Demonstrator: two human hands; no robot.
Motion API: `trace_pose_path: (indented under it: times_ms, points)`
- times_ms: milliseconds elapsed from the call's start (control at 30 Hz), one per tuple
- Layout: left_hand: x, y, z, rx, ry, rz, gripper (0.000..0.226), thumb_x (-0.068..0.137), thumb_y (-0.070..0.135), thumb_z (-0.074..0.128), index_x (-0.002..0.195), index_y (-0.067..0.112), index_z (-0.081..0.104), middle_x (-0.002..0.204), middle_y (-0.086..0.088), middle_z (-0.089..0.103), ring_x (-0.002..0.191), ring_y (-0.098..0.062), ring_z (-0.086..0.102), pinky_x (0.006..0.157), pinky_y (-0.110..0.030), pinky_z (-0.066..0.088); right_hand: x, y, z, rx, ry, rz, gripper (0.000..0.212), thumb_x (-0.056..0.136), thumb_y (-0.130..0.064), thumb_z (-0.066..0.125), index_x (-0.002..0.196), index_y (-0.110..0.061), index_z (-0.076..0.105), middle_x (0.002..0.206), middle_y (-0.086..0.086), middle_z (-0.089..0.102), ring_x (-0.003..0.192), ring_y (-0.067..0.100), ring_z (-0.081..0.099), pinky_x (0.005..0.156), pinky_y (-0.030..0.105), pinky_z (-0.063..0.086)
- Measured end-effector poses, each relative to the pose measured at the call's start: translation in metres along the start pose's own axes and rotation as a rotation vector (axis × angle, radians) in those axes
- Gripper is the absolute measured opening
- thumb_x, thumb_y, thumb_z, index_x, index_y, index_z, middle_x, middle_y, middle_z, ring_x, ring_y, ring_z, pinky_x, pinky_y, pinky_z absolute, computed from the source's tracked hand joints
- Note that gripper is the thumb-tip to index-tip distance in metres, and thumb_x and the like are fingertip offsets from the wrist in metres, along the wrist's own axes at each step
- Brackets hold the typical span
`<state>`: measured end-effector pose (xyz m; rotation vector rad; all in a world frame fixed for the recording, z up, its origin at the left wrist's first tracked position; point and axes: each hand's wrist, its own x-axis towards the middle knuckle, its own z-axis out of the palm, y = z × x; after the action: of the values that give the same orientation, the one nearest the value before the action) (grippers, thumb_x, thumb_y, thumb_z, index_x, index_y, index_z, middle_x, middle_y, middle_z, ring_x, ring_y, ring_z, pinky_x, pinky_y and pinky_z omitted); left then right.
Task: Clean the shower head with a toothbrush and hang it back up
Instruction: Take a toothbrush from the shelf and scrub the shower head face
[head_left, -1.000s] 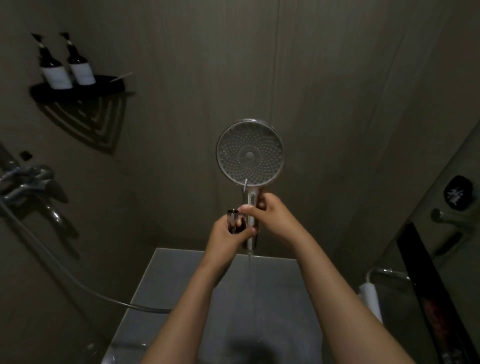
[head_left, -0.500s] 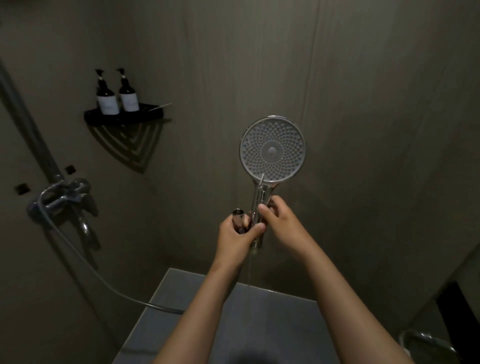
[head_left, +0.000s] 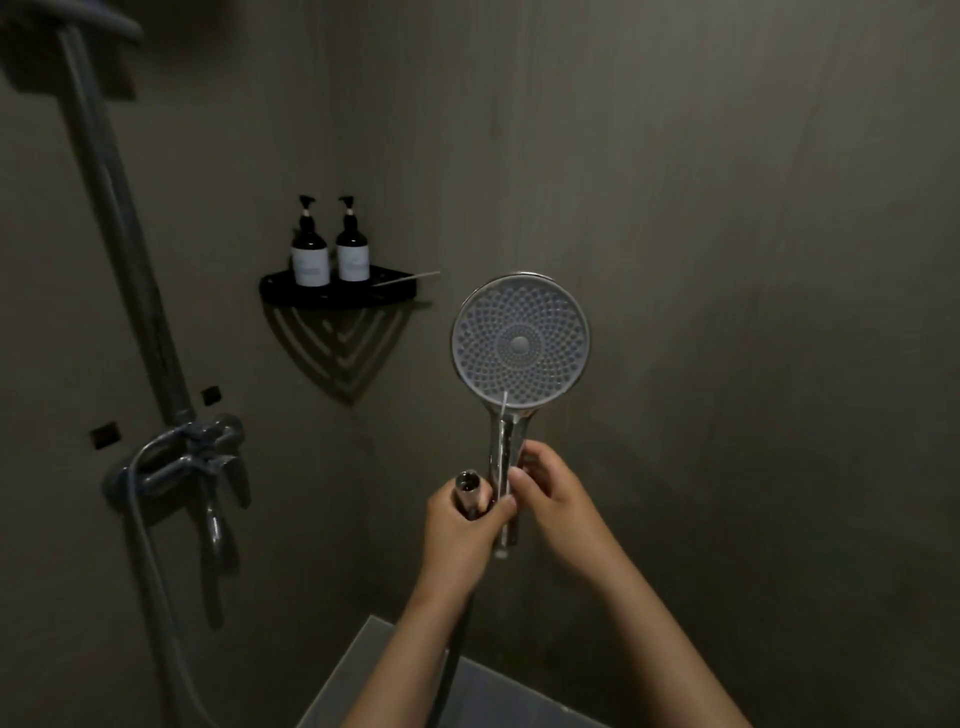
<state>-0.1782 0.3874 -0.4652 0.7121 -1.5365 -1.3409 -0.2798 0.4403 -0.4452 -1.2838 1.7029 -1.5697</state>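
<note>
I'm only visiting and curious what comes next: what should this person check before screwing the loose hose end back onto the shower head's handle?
1. Round chrome shower head held securely: ok, the right hand grips its handle.
2. Chrome hose connector under control: ok, the left hand grips it.
3. Connector lined up with the handle's lower end: not ok, it sits beside the handle, higher up.
4. Nozzle face clean: cannot tell, too dim.
5. Thin white stick along the handle out of the way: cannot tell.
6. Holder on the grey riser rail free: cannot tell, its top is blurred.
</note>
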Motion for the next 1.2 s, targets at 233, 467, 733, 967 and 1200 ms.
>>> trace_pose_path:
  times_ms: [233, 467, 733, 967, 1200]
  points:
    - [0.087, -0.018, -0.057, -0.008, 0.080, 0.054, 0.045, 0.076, -0.006, 0.069, 0.054, 0.016, 0.038, 0.054, -0.008, 0.050, 0.059, -0.018, 0.053, 0.058, -0.023, 0.045, 0.096, 0.006, 0.066, -0.014, -0.101, -0.094, 0.030, 0.096, -0.005, 0.046, 0.103, -0.033, 0.053, 0.099, -0.009, 0.064, 0.089, -0.007, 0.060, 0.080, 0.008, 0.044]
    - [0.154, -0.026, -0.101, 0.018, 0.188, 0.088, 0.028, 0.078, -0.009, 0.065, 0.060, -0.004, 0.044, 0.056, -0.013, 0.049, 0.055, -0.017, 0.051, 0.055, -0.021, 0.046, 0.170, 0.002, 0.118, 0.011, -0.223, -0.157, 0.029, 0.097, -0.006, 0.044, 0.110, -0.030, 0.053, 0.101, -0.012, 0.063, 0.090, -0.012, 0.058, 0.077, 0.004, 0.042]
    - [0.240, -0.037, -0.107, 0.041, 0.310, 0.103, 0.032, 0.080, -0.012, 0.061, 0.058, 0.006, 0.045, 0.055, -0.009, 0.048, 0.056, -0.016, 0.047, 0.052, -0.022, 0.042, 0.263, 0.005, 0.137, 0.038, -0.339, -0.244, 0.034, 0.095, -0.002, 0.044, 0.110, -0.030, 0.058, 0.105, -0.010, 0.066, 0.098, -0.004, 0.060, 0.084, 0.008, 0.044]
    - [0.332, -0.025, -0.100, 0.136, 0.350, 0.198, 0.049, 0.078, -0.011, 0.063, 0.046, 0.022, 0.047, 0.055, -0.011, 0.051, 0.057, -0.018, 0.048, 0.057, -0.028, 0.041, 0.365, -0.005, 0.128, 0.045, -0.442, -0.334, 0.032, 0.096, -0.007, 0.047, 0.121, -0.023, 0.058, 0.111, -0.010, 0.066, 0.104, -0.003, 0.060, 0.087, 0.010, 0.045]
    - [0.397, -0.010, -0.089, 0.227, 0.360, 0.282, 0.042, 0.071, 0.009, 0.075, 0.049, 0.022, 0.042, 0.066, -0.034, 0.054, 0.077, -0.024, 0.059, 0.070, -0.038, 0.049, 0.467, -0.019, 0.086, -0.387, -0.003, -0.644, 0.025, 0.085, -0.015, 0.064, 0.109, -0.021, 0.066, 0.108, -0.005, 0.063, 0.106, 0.011, 0.054, 0.093, 0.027, 0.041]
